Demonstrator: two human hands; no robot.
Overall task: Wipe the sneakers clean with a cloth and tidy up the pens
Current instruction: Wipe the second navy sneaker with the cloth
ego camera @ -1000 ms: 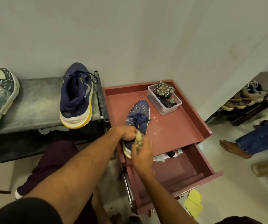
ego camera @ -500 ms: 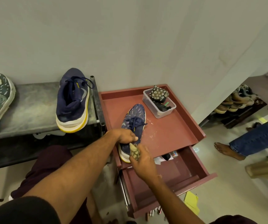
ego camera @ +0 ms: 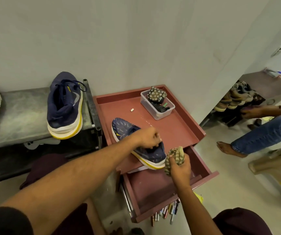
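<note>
left hand [ego camera: 149,138] covering sneaker [ego camera: 124,127], pens [ego camera: 165,212] partly hidden

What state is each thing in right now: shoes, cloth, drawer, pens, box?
Patterned sneaker, on the red cabinet top, heel past its front edge, gripped by the left hand.
Cloth, bunched in the right hand, at that sneaker's heel.
Drawer, pulled open.
Plain navy sneaker, upright on the grey bench, untouched.
Pens, scattered on the floor below the drawer.
Clear box, lidless, holding a flowered pouch.

Pens [ego camera: 165,213] half hidden beneath open drawer [ego camera: 153,189]
</note>
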